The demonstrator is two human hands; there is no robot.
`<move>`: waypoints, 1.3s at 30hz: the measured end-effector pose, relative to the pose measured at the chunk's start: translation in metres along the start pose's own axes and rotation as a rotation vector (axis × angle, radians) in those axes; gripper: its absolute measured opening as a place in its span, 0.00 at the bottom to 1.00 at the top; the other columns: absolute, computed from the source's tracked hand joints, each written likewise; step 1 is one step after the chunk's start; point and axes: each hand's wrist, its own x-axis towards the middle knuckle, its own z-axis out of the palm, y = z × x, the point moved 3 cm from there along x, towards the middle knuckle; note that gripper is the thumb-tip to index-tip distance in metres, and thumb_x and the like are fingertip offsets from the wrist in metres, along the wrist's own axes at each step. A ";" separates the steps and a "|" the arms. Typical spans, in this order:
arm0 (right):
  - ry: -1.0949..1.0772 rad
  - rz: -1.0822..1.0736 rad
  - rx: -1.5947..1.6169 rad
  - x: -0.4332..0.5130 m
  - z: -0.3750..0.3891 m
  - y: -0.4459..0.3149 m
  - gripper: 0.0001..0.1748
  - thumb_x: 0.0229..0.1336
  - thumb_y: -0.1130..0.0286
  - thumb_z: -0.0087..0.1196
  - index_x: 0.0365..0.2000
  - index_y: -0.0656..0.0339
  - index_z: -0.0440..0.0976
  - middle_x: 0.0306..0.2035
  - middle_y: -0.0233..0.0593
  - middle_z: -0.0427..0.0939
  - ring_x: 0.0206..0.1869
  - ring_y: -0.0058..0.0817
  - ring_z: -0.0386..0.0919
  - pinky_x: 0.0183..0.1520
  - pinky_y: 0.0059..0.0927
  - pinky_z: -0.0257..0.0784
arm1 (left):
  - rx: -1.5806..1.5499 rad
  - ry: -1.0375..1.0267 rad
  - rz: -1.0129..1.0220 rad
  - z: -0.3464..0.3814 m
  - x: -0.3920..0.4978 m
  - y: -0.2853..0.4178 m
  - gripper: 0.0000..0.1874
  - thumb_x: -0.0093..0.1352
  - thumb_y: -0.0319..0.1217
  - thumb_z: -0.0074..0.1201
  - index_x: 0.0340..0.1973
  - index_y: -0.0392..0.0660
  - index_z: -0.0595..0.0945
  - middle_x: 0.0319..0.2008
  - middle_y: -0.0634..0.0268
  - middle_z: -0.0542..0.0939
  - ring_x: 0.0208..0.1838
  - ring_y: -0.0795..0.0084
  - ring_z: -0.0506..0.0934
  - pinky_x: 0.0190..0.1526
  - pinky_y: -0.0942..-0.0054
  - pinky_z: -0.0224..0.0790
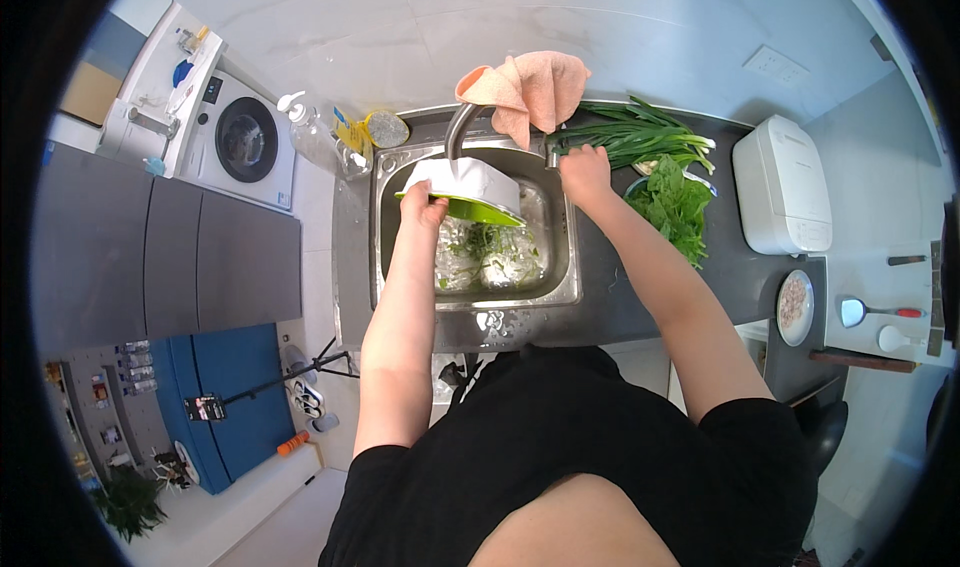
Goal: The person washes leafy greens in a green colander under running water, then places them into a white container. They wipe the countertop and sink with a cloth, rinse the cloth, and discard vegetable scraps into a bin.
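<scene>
My left hand [424, 205] grips the rim of a plastic basin [466, 180], white outside and lime green inside. It is tilted over the stainless steel sink [570, 285], beneath the curved faucet spout [459, 133]. Below the basin, chopped green leaves and stems [491, 248] lie wet on the sink floor. To the right, my right hand [586, 171] has its fingers on the metal faucet handle [553, 154], which they partly hide. A peach-coloured cloth [532, 90] is draped over the faucet.
Right of the sink lie green onions [637, 135] and leafy greens [671, 203], then a white rice cooker [784, 184] and a plate of minced food [793, 308]. At the back left stand a clear pump bottle [311, 135] and a round scrubber [388, 128]. Water wets the front counter edge [491, 330].
</scene>
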 end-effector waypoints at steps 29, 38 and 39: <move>-0.179 0.532 1.140 -0.042 0.021 -0.079 0.34 0.65 0.39 0.55 0.57 0.58 0.73 0.57 0.48 0.73 0.58 0.43 0.74 0.59 0.45 0.70 | 0.145 -0.250 -0.047 -0.095 -0.103 0.004 0.36 0.79 0.59 0.33 0.67 0.41 0.71 0.64 0.57 0.76 0.64 0.56 0.76 0.60 0.53 0.75; -0.310 0.646 2.293 -0.080 0.020 -0.126 0.28 0.68 0.50 0.58 0.47 0.70 0.77 0.44 0.39 0.82 0.42 0.25 0.80 0.46 0.30 0.76 | 0.386 -0.310 0.181 -0.095 -0.127 0.017 0.32 0.78 0.52 0.43 0.67 0.42 0.70 0.58 0.57 0.79 0.57 0.61 0.79 0.54 0.57 0.76; -0.251 0.703 2.252 -0.080 0.025 -0.125 0.28 0.68 0.50 0.58 0.44 0.70 0.78 0.42 0.39 0.83 0.40 0.26 0.80 0.45 0.31 0.76 | 0.466 -0.290 0.212 -0.099 -0.122 0.020 0.32 0.78 0.53 0.43 0.68 0.43 0.69 0.58 0.58 0.79 0.59 0.62 0.78 0.57 0.55 0.74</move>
